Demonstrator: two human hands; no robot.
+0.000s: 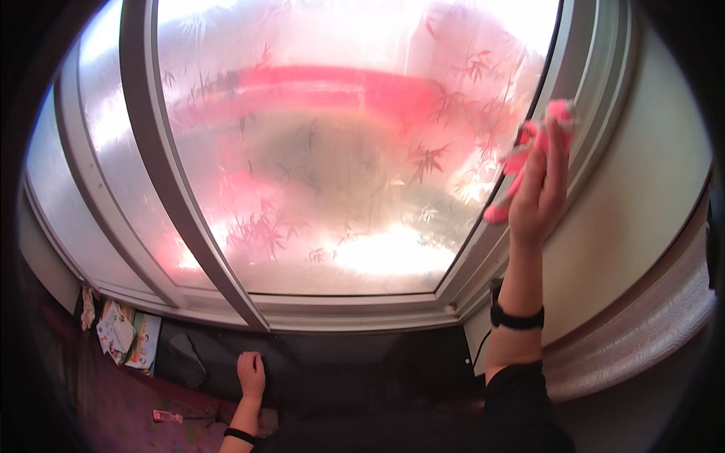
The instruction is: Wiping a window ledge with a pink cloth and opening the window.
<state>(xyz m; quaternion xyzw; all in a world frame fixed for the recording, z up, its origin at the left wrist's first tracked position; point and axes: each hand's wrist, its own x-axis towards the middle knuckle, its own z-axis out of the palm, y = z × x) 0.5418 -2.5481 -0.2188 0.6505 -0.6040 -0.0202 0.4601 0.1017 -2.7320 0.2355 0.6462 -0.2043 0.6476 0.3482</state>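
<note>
My right hand (541, 181) is raised at the right and presses a pink cloth (498, 212) with pale edges against the window frame (474, 257). Bunched folds of the cloth stick out past the fingers, toward the glass and above the fingertips. Beside it, the frosted window pane (317, 166) carries a bamboo-leaf pattern, with blurred red and bright patches showing through. Low at the left, my left hand (251, 375) is loosely closed, with nothing visible in it. It is over the dark ledge (317, 370) below the window.
At the lower left, papers and booklets (121, 336) lie beside a dark flat object (186, 361). A small pink-and-white item (167, 416) rests on a reddish patterned surface (128, 400). A pale wall panel (627, 189) and a whitish curtain (634, 332) are at the right.
</note>
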